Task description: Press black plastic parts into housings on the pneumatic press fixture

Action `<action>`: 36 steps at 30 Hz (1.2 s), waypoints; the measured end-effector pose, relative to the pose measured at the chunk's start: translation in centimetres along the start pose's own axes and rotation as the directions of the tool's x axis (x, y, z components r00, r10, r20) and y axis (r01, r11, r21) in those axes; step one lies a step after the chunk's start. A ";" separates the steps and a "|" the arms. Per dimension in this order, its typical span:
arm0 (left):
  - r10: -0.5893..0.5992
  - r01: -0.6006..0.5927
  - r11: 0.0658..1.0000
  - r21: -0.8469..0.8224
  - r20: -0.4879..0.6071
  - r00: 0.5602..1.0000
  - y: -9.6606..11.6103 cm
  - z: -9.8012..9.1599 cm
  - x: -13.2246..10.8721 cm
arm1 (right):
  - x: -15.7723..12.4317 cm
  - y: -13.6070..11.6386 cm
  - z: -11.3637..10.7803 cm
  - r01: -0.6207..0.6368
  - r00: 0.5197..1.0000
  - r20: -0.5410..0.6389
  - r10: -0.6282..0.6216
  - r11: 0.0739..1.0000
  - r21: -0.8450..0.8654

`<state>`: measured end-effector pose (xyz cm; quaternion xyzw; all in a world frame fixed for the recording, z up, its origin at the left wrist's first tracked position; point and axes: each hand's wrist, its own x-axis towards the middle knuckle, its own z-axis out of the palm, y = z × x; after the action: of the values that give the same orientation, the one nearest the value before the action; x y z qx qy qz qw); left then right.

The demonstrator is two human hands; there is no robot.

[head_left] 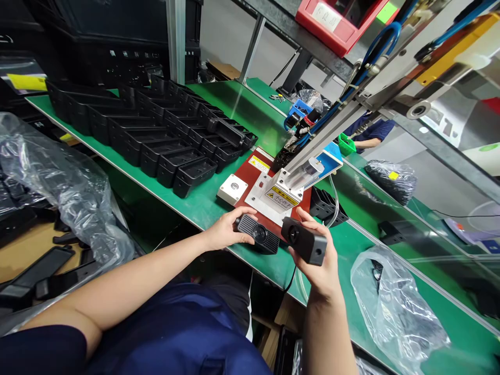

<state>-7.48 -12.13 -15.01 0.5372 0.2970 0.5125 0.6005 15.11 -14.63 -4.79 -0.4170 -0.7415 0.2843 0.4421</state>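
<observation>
L hand: my fingers are wrapped over the ribbed unit, a black piece w/ a round lens in the middle. It sits at the near edge of the green bench, touching the front of the red fixture base. Grasp is closed, thumb underneath.

R hand: clenched round the boxy unit, also black w/ a lens. It's held up off the bench, just right of the ribbed one, the two near but not touching.

Behind both: metal plate w/ a yellow warning label, a press cylinder slanting above it, and a white button box on the base's left corner.

Doing this well, imo: keep fingertips on the housing sides and off both lenses (smudges show on black plastic). Hold the ribbed unit flat w/ the L so it can't slide off the bench edge, keep the R wrist steady, and keep all fingers outside the area under the cylinder.

Rest: rows of black housings at back left, clear plastic bags on the left and right, and a co-worker's arm far behind.
</observation>
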 end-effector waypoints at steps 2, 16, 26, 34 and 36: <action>-0.020 0.020 1.000 -0.015 0.003 1.000 0.1 0.0 0.1 | 0.8 -0.8 -0.2 0.088 0.987 0.142 -0.076 0.993 -0.081; 0.085 -0.084 0.996 -0.007 0.053 0.995 0.0 -0.3 0.6 | 6.0 -2.1 0.5 0.445 0.658 0.734 -0.168 0.874 -0.198; 0.076 -0.066 0.992 -0.111 0.086 0.993 -0.4 -0.3 0.8 | 5.3 1.4 -1.5 -0.108 0.760 0.641 0.103 0.994 -0.032; 0.026 -0.026 1.000 -0.015 0.022 0.999 -0.3 -0.4 0.7 | 3.7 2.9 -1.8 -0.457 0.731 0.653 0.199 0.853 0.252; 0.043 -0.041 0.998 -0.045 0.034 0.999 -0.4 -0.4 0.7 | 3.2 2.5 -1.5 -0.368 0.780 0.598 0.185 0.908 0.200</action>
<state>-7.47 -11.30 -15.38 0.5387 0.2638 0.5220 0.6065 16.56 -10.50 -4.78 -0.3457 -0.7151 0.5686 0.2139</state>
